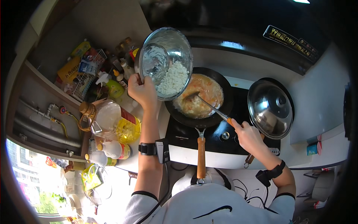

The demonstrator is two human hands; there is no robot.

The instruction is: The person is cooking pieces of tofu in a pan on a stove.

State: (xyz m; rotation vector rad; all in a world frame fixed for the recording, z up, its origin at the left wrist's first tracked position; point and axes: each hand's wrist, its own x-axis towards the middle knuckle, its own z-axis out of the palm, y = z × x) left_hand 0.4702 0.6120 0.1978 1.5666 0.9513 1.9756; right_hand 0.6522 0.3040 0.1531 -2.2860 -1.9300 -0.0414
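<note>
My left hand (144, 91) grips the rim of a steel mixing bowl (156, 53), tilted up at the left edge of the pan. White crumbly dough bits (174, 78) lie in its lower right side. My right hand (247, 137) holds the wooden handle of a metal spatula (211, 106), whose blade sits in the food. A dark wok (205, 121) with a wooden handle stands on the black gas stove. In it is a pale orange soup (205, 86) with reddish pieces, and some white lumps lie beside the spatula blade.
Right of the wok, a steel lid (271, 109) rests on another pan. On the left counter stand an oil jug (125, 126), white-bodied bottles (112, 149), a green spray bottle (114, 88) and a wire basket (84, 84) of packets. The range hood (237, 30) hangs above the stove.
</note>
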